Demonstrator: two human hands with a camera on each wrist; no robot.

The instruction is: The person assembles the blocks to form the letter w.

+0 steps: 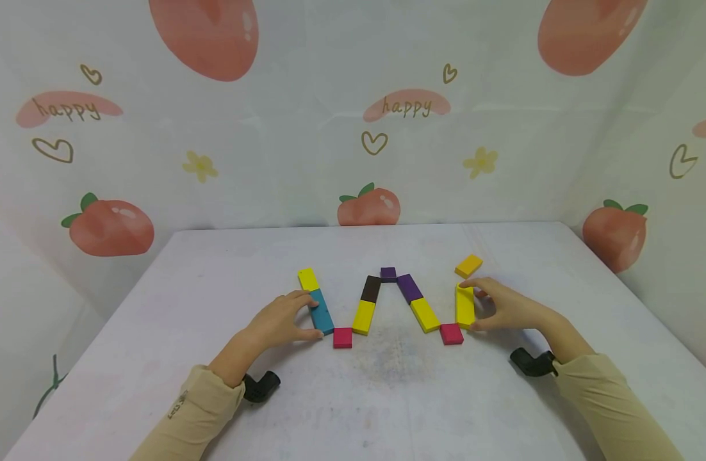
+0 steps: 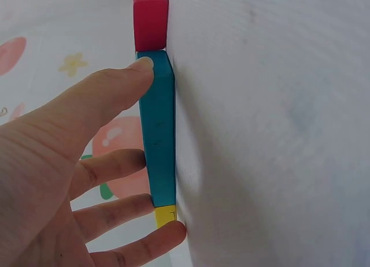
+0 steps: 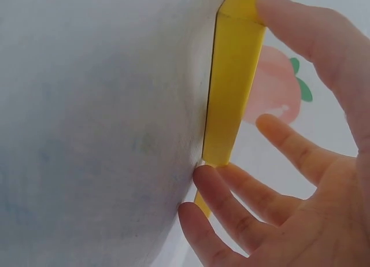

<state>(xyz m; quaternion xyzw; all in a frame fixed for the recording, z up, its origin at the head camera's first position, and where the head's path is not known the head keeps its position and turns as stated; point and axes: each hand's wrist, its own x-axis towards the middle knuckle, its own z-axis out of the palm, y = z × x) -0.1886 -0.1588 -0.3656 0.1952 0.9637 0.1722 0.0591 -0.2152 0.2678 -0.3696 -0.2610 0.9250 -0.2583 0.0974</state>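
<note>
My left hand (image 1: 278, 320) touches a blue block (image 1: 323, 314) lying flat on the table. Its thumb meets the block near the red block; its spread fingers reach the other end, where a yellow block (image 1: 309, 279) adjoins. In the left wrist view the blue block (image 2: 157, 128) almost meets the red block (image 2: 151, 21). My right hand (image 1: 511, 306) holds a long yellow block (image 1: 465, 307) lengthwise. In the right wrist view its thumb (image 3: 306, 30) is at one end of that yellow block (image 3: 234, 88), other fingertips at the far end; the index finger stands apart.
Between the hands, red blocks (image 1: 343, 338), a black block (image 1: 371, 289), yellow blocks (image 1: 425, 315) and purple blocks (image 1: 410, 289) form a zigzag. Beyond my right fingers lies a loose yellow block (image 1: 469, 265). A printed cloth (image 1: 295, 128) hangs behind the white table (image 1: 387, 410).
</note>
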